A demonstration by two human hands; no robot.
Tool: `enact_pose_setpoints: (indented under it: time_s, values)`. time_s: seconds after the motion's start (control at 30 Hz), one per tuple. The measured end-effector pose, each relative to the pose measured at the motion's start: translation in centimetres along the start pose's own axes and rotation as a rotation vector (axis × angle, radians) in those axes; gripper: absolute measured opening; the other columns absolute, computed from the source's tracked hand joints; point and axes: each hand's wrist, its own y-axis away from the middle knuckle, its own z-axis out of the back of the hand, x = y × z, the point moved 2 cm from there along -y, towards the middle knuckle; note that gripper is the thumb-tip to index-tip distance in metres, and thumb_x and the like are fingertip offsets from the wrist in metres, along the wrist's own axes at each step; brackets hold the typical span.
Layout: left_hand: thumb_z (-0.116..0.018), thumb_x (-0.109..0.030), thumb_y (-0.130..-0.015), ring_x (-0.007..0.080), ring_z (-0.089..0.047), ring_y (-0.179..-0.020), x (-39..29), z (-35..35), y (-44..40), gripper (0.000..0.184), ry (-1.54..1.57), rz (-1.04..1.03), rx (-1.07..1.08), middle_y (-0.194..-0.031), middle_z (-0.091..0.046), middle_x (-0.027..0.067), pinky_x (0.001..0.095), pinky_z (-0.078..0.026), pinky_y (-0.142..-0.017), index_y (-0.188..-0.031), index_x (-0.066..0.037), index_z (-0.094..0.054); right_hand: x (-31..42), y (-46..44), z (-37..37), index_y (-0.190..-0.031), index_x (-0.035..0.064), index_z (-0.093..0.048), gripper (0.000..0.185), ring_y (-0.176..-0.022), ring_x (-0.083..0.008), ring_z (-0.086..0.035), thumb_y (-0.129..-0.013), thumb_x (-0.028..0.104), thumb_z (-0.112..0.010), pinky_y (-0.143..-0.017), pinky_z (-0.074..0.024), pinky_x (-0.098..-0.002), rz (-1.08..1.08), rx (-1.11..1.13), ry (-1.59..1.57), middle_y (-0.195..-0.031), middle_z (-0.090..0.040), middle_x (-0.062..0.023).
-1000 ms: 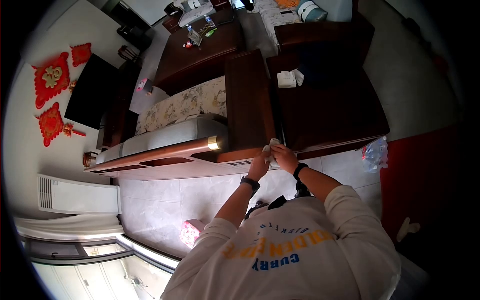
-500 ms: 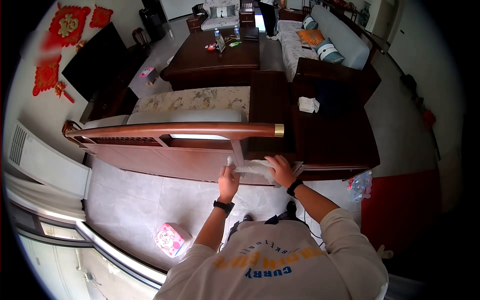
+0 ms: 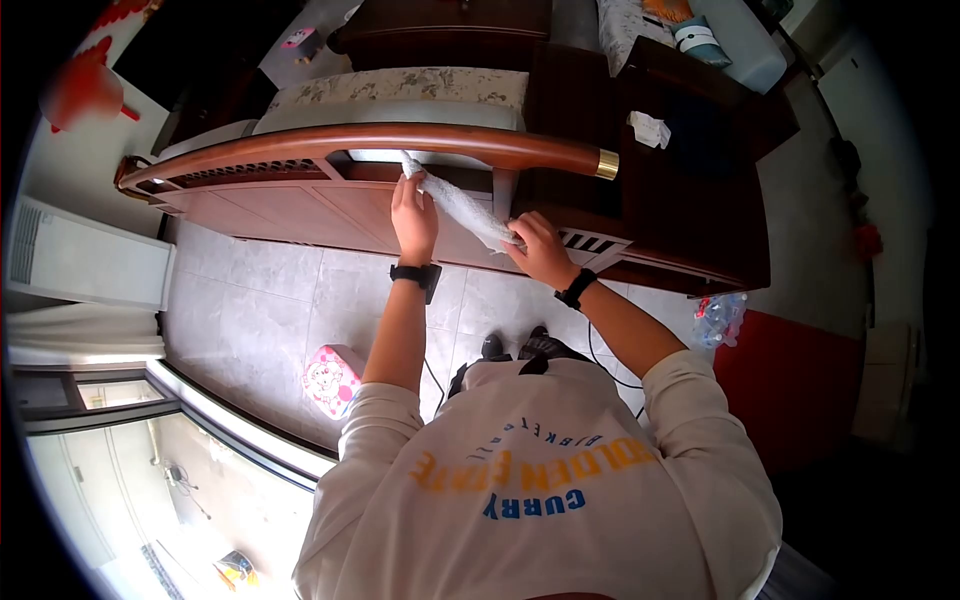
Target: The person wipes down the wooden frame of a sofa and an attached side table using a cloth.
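A white cloth (image 3: 465, 212) is stretched slantwise between my two hands, bunched into a long strip. One end is gripped in my closed left hand (image 3: 413, 220), with a tip poking up past the fingers. My right hand (image 3: 541, 248) pinches the other end, lower and to the right. Both hands are in front of the back of a wooden sofa (image 3: 400, 138), just below its curved top rail. Whether the cloth touches the wood I cannot tell.
A dark wooden side table (image 3: 690, 215) with white tissue (image 3: 650, 130) stands right of the sofa. Plastic bottles in a bag (image 3: 719, 318) lie on the floor by a red mat (image 3: 790, 385). A pink stool (image 3: 332, 381) is at my left. A cable runs near my feet.
My view has tipped down towards the sofa back. The cloth went from roughly level and loosely bunched to a slanting, tauter strip, its left end now higher. Both hands keep their hold.
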Motion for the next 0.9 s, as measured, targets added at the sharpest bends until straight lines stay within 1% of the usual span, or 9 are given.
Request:
enact_pose_setpoints:
  time_s: [0.1,0.23,0.37,0.43,0.5,0.53,0.63,0.73,0.9]
  values:
    - [-0.057,0.002,-0.082,0.0405,-0.052,-0.118,1.1,-2.4,0.7,0.03,-0.194,-0.133,0.049,-0.119,-0.06,0.0215,0.0461,-0.041,-0.101,-0.112,-0.003,-0.062,-2.1,0.7,1.2,-0.092,0.0032,-0.057,0.02,-0.082,-0.0302,-0.056,-0.078,0.007,-0.071,-0.069,-0.0474,-0.0396,-0.052,-0.039,0.013,-0.087,-0.057,-0.0101]
    - [-0.058,-0.004,-0.085,0.04,-0.049,-0.125,1.4,-6.2,1.9,0.03,-0.274,-0.165,0.141,-0.124,-0.059,0.0246,0.0463,-0.038,-0.107,-0.115,-0.006,-0.063,-5.6,2.6,3.2,-0.093,0.0022,-0.058,0.02,-0.083,-0.0306,-0.057,-0.079,0.007,-0.07,-0.07,-0.0484,-0.0391,-0.178,-0.046,0.022,-0.087,-0.058,-0.0107]
    - [-0.056,-0.002,-0.084,0.0407,-0.053,-0.12,-1.3,-8.2,2.9,0.026,-0.152,-0.101,0.156,-0.122,-0.06,0.024,0.0466,-0.04,-0.106,-0.107,-0.006,-0.066,-8.0,4.5,5.1,-0.095,0.0018,-0.058,0.021,-0.085,-0.0302,-0.057,-0.079,0.008,-0.071,-0.071,-0.0489,-0.0387,-0.284,-0.048,0.05,-0.087,-0.058,-0.0106]
    - [-0.058,-0.001,-0.082,0.0402,-0.058,-0.112,-2.0,-8.0,3.5,0.023,-0.163,-0.093,0.109,-0.117,-0.063,0.0222,0.0451,-0.046,-0.099,-0.102,-0.006,-0.066,-9.2,5.0,5.5,-0.095,0.0016,-0.058,0.02,-0.085,-0.0299,-0.057,-0.079,0.007,-0.07,-0.072,-0.0491,-0.0391,-0.294,-0.001,0.053,-0.088,-0.059,-0.0107]
    - [-0.061,-0.002,-0.08,0.0384,-0.062,-0.104,-2.3,-7.3,3.8,0.02,-0.056,0.047,0.205,-0.108,-0.066,0.0201,0.0434,-0.05,-0.09,-0.099,-0.006,-0.067,-10.0,5.2,5.3,-0.094,0.0024,-0.058,0.019,-0.085,-0.03,-0.057,-0.079,0.006,-0.07,-0.072,-0.0494,-0.0395,-0.293,0.023,0.084,-0.087,-0.059,-0.0105]
    - [-0.062,-0.004,-0.08,0.0373,-0.064,-0.096,-2.7,-6.9,4.0,0.018,-0.076,-0.077,0.162,-0.099,-0.068,0.0179,0.0432,-0.052,-0.081,-0.098,-0.006,-0.067,-10.2,5.4,5.1,-0.094,0.003,-0.058,0.019,-0.085,-0.0301,-0.057,-0.079,0.007,-0.07,-0.072,-0.0494,-0.0394,-0.299,0.045,0.093,-0.087,-0.059,-0.0102]
    - [-0.063,-0.004,-0.079,0.0356,-0.064,-0.085,-2.2,-5.9,6.0,0.018,-0.049,-0.054,0.247,-0.091,-0.067,0.0157,0.0419,-0.051,-0.073,-0.097,-0.005,-0.067,-10.4,6.3,4.9,-0.093,0.0042,-0.058,0.019,-0.087,-0.0303,-0.057,-0.079,0.007,-0.07,-0.073,-0.0494,-0.0394,-0.31,0.082,0.131,-0.087,-0.06,-0.0096]
    - [-0.067,-0.003,-0.078,0.0254,-0.062,-0.068,-0.6,-5.6,8.7,0.02,-0.078,-0.077,0.282,-0.087,-0.067,0.0121,0.0349,-0.051,-0.063,-0.098,-0.004,-0.067,-11.0,6.8,5.2,-0.093,0.005,-0.058,0.019,-0.087,-0.03,-0.057,-0.079,0.008,-0.07,-0.074,-0.0494,-0.0395,-0.277,0.083,0.176,-0.087,-0.06,-0.0091]
    - [-0.065,-0.006,-0.08,0.0268,-0.061,-0.074,-0.6,-7.7,11.7,0.019,-0.035,0.049,0.468,-0.098,-0.062,0.0125,0.0375,-0.051,-0.066,-0.099,-0.005,-0.064,-10.5,10.6,6.9,-0.094,0.0046,-0.058,0.02,-0.088,-0.0295,-0.056,-0.078,0.008,-0.069,-0.076,-0.0488,-0.04,-0.372,0.125,0.229,-0.087,-0.059,-0.0088]
